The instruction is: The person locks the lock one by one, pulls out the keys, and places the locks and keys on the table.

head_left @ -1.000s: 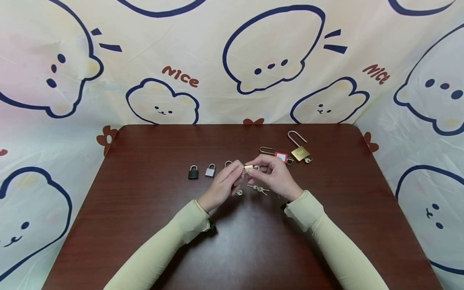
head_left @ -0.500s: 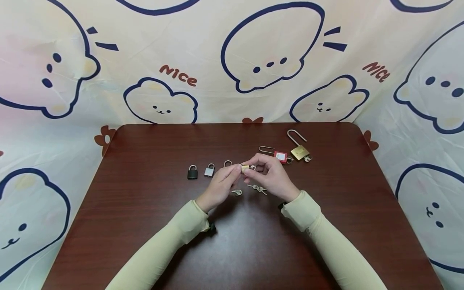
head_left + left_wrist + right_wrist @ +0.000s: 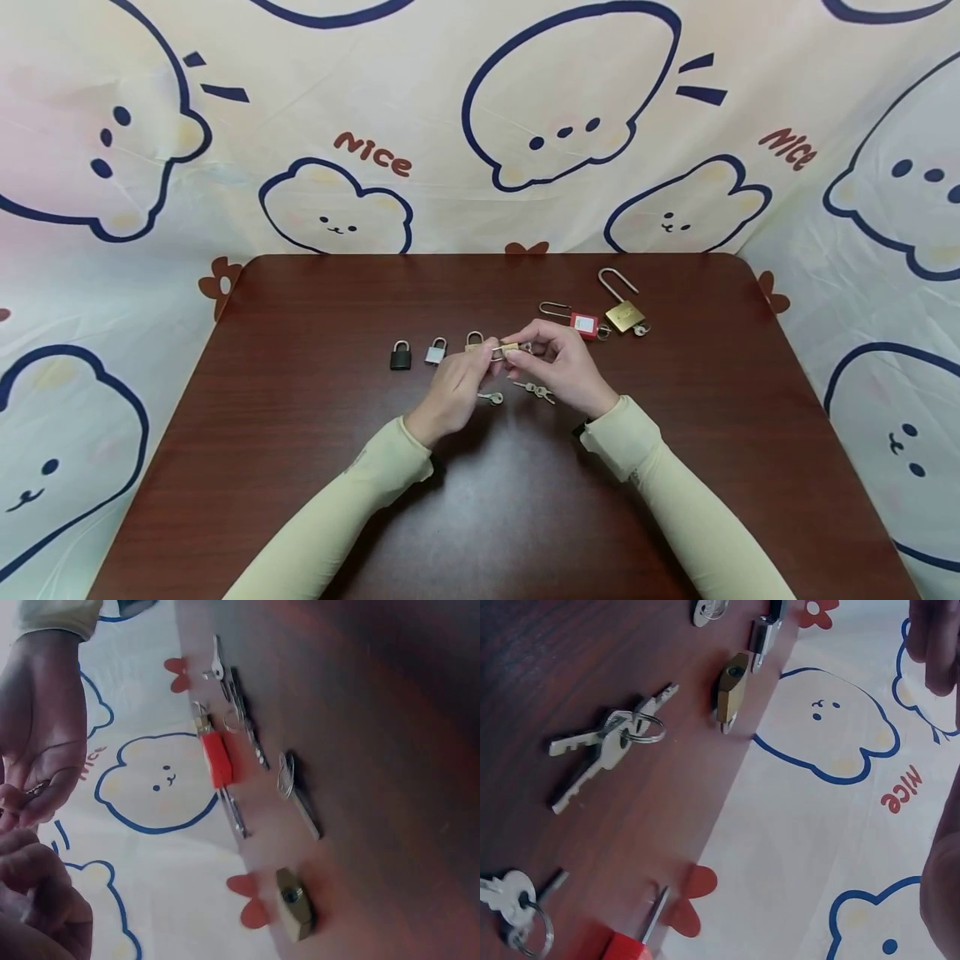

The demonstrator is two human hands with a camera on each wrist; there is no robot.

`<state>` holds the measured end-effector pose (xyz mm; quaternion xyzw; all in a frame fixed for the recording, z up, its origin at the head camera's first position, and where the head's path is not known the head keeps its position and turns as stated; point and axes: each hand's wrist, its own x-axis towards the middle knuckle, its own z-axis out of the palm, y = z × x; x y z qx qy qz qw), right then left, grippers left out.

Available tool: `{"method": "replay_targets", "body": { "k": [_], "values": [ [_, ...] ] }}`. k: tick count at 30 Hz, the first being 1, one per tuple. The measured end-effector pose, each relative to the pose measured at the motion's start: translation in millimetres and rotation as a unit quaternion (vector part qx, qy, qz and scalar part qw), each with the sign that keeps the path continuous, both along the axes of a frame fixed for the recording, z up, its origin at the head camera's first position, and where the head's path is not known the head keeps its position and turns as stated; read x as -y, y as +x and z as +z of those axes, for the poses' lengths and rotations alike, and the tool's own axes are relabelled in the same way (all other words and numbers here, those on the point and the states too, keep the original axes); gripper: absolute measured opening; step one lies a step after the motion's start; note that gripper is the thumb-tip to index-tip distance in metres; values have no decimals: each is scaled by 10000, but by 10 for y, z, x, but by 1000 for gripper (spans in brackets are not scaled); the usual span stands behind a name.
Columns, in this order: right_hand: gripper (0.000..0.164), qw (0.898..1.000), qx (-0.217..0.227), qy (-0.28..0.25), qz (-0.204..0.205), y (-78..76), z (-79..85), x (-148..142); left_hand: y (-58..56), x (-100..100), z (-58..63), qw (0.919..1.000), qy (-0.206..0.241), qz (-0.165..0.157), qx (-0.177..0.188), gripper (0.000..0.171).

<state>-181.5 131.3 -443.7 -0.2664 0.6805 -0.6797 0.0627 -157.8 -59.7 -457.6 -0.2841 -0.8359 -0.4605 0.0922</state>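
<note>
Head view: small brass padlock (image 3: 512, 347) is up off the table (image 3: 480, 533), btwn the two hands; L hand (image 3: 448, 390) at its 9 o'clock end, R hand (image 3: 562, 367) at 3 o'clock; prob. held from opp. ends bc it's small & two pinches steady it w/o covering it; bit of metal (image 3: 527, 347) shows at its 3 o'clock end, maybe a key, too small to be sure; can't tell if shackle is locked.

Fingers: R thumb & index pinch the lock body, gap only as wide as the body; L thumb & fingertips close on the shackle end, no gap seen; L wrist view agrees, fingertips of both hands nearly meeting; R wrist view gets only edges of R hand, no grip detail.

Around held lock: black padlock (image 3: 401, 359) & silver padlock (image 3: 435, 355) at 9, second brass padlock (image 3: 475, 344) nearer, partly behind L hand; red padlock (image 3: 584, 325) & big brass padlock (image 3: 625, 315) btwn 2 & 3, shackles swung out; looks like sorted groups, closed one side, opened other; key bunch (image 3: 540, 392) at 5, loose key (image 3: 492, 398) at 7, prob. left near for easy reach.
</note>
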Motion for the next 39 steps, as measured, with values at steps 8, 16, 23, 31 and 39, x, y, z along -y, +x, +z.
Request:
{"method": "replay_targets", "body": {
  "k": [8,16,23,31,39],
  "values": [
    [17,9999,-140,24,-93,-14,3,5,11,46,18,9865,1057,-255,1221,31],
    [16,9999,6,-67,-83,3,7,13,94,59,375,9887,779,-135,1273,30],
    [18,9997,183,-129,-37,29,26,5,123,14,458,9801,937,-278,1726,33],
    [16,9999,-145,28,70,50,58,20,82,-23,230,9872,902,-187,1303,31],
    [18,9988,-448,180,-95,41,91,15,1,-6,85,9890,960,-303,1085,30]
  ]
}}
